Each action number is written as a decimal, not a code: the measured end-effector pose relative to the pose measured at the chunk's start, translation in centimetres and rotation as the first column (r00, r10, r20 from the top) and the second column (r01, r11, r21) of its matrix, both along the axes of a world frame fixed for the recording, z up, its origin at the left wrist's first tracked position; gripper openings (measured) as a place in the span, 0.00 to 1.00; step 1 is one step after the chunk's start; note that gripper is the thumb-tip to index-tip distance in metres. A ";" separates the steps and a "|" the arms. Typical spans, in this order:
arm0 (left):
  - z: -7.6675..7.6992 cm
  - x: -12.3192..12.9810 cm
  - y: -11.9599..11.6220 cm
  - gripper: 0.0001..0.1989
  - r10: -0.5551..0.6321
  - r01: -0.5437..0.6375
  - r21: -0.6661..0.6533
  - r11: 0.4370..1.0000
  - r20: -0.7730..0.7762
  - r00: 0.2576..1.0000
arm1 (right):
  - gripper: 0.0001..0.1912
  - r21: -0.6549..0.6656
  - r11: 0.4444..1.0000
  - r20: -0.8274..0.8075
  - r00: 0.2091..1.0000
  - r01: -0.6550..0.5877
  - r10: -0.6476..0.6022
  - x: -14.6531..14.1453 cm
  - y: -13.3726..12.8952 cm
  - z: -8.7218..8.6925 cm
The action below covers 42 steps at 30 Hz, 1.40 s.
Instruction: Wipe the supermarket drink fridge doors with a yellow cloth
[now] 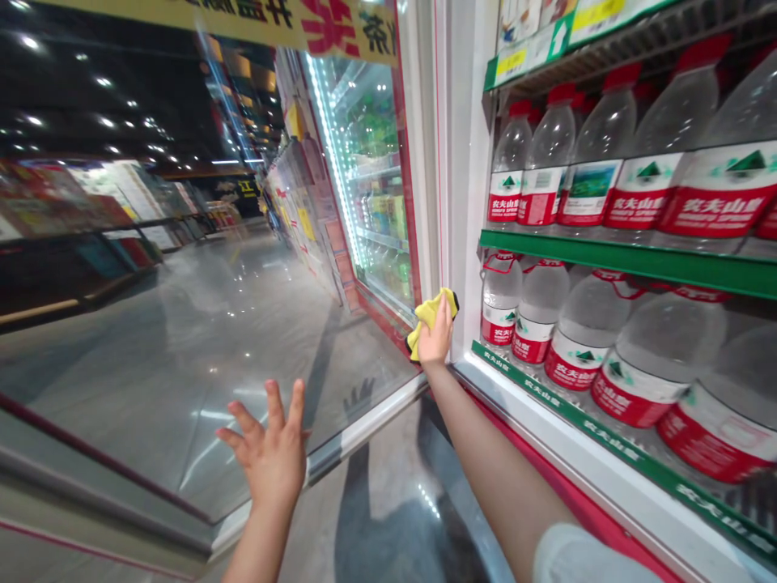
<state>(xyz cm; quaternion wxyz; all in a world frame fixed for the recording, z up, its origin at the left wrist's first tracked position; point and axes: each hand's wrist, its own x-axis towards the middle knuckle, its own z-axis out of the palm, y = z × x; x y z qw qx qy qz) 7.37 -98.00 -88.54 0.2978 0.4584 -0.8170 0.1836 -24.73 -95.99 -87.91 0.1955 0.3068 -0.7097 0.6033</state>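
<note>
My right hand [438,336] presses a yellow cloth [428,311] with dark edging against the hinge-side frame of an open glass cooler door [255,324]. The cloth is bunched under the palm and fingers, low on the frame beside the cooler's opening. My left hand [273,453] is spread with its fingers apart near the lower part of the glass, holding nothing. Whether its fingertips touch the glass I cannot tell.
Shelves of water bottles [647,182] with red caps stand on the right, behind green shelf strips [607,257]. Larger bottles [571,324] fill the lower shelf. Through the glass show a store aisle, a lit cooler [380,170] and blurred display shelves [66,210].
</note>
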 end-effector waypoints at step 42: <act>0.4 -0.4 0.4 0.45 0.047 -0.052 0.137 0.989 0.040 0.998 | 0.34 0.126 0.983 0.063 0.990 -0.137 0.130 12.2 -2.7 -4.6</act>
